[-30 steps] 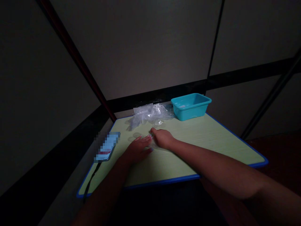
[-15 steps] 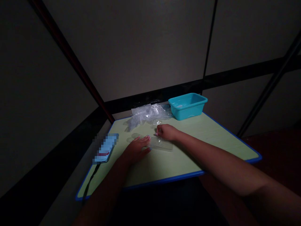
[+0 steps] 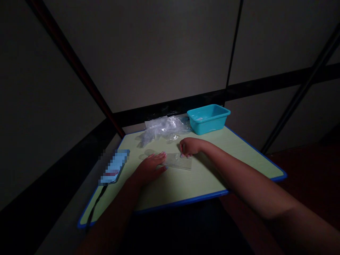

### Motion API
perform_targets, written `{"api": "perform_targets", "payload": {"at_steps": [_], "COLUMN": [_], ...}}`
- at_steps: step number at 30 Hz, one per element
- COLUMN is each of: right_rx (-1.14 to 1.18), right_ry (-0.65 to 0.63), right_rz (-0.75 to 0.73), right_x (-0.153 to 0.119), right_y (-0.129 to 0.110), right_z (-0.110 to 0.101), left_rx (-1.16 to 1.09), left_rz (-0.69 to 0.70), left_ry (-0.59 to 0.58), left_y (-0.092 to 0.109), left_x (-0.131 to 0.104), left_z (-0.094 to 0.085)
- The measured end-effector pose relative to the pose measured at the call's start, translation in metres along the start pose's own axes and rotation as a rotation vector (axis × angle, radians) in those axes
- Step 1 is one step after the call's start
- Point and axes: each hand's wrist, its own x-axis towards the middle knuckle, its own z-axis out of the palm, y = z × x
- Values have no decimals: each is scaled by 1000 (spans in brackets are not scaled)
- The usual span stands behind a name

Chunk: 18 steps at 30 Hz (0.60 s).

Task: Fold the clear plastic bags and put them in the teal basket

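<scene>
A clear, flat plastic bag (image 3: 179,163) lies on the pale green table (image 3: 170,191). My left hand (image 3: 151,167) rests flat at the bag's left end, fingers spread. Over the bag's upper right part is my right hand (image 3: 190,147), its fingers curled and their tips at the bag; whether they pinch anything is too small to tell. Behind both hands sits a pile of crumpled clear plastic bags (image 3: 163,129).
A turquoise basin (image 3: 209,124) stands at the back right, beside the pile. At the left edge lies a blurred-out light blue device (image 3: 115,168) with a black strap (image 3: 97,205). Walls rise behind and left of the table.
The view has shifted slightly, so everything appears further left. My right hand has moved rightward along the bag, while my left hand stays on its left end.
</scene>
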Motion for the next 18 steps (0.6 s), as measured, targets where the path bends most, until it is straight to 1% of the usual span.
{"api": "perform_targets", "payload": {"at_steps": [5, 8, 9, 10, 13, 14, 15, 16, 17, 18], "right_rx": [-52, -105, -147, -199, -342, -358, -355, -342, -328, -313], "right_ry": [-100, -135, -107, -43, 266, 357, 414, 430, 414, 366], "right_rz": [65, 59, 49, 43, 55, 56, 44, 17, -17, -49], "right_x": [-6, -10, -10, -10, -7, -6, -6, -6, -7, -8], "right_y": [4, 4, 4, 4, 4, 4, 3, 2, 1, 0], "right_z": [-6, -10, -10, -10, -5, -3, 0, 3, 6, 9], "left_rx": [-15, -27, -29, -29, -12, -3, 4, 8, 11, 14], "left_rz": [0, 7, 12, 18, 33, 37, 39, 39, 39, 36], "left_ry": [30, 20, 12, 4, -12, -14, -16, -17, -22, -28], "left_y": [-1, 0, 0, 1, 3, 3, 4, 4, 5, 6], "left_x": [-1, -1, -1, -1, -1, -1, -2, -2, -2, -2], "left_z": [1, -1, -2, -3, -6, -6, -7, -7, -7, -8]}}
